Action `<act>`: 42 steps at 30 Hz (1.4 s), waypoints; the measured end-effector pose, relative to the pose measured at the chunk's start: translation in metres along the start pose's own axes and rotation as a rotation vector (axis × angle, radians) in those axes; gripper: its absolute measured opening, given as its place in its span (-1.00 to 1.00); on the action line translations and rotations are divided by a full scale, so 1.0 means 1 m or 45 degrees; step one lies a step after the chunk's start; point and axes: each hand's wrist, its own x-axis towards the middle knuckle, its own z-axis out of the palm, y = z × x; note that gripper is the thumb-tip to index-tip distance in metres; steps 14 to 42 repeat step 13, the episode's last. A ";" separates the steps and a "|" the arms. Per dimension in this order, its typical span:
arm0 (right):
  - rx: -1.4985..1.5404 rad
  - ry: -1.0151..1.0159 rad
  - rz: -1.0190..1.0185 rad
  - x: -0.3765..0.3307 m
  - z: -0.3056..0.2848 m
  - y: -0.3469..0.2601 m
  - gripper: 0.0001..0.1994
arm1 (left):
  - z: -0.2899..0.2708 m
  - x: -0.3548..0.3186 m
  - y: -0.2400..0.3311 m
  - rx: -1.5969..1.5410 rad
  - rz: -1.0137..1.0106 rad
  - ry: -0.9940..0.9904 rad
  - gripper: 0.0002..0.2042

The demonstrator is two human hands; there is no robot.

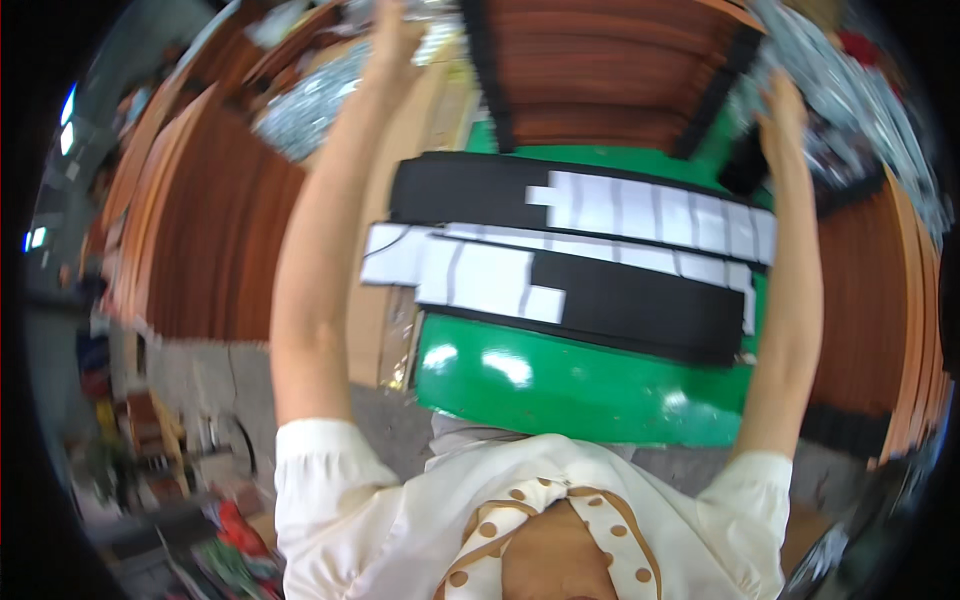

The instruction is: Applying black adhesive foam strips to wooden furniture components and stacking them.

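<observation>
Both my arms reach far forward over a green table (pixel 590 380). My left hand (pixel 398 35) is at the top edge of the view, left of a stack of reddish-brown wood-grain panels (pixel 605 75) with black ends. Its fingers are blurred and partly cut off. At the upper right my right hand (pixel 785 110) is beside clear plastic wrapping and a black object (pixel 745 165), its fingers smeared. Between my arms lie flat black strips (pixel 640 310) partly covered with white rectangular pieces (pixel 475 270); neither hand touches them.
More stacked wood-grain panels stand at the left (pixel 215 220) and right (pixel 865 300). A cardboard sheet (pixel 378 335) lies along the table's left side. Clear plastic bags (pixel 315 100) rest at the upper left, and bundled plastic wrapping (pixel 850 90) at the upper right.
</observation>
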 end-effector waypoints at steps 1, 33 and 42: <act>-0.112 0.081 -0.090 -0.001 -0.037 0.005 -0.39 | 0.048 -0.038 0.003 0.086 0.092 0.111 -0.28; -0.328 -0.729 0.185 -0.286 -0.081 0.081 -0.86 | -0.082 -0.292 -0.062 1.708 0.566 -0.096 -0.60; -0.328 -0.729 0.185 -0.286 -0.081 0.081 -0.86 | -0.082 -0.292 -0.062 1.708 0.566 -0.096 -0.60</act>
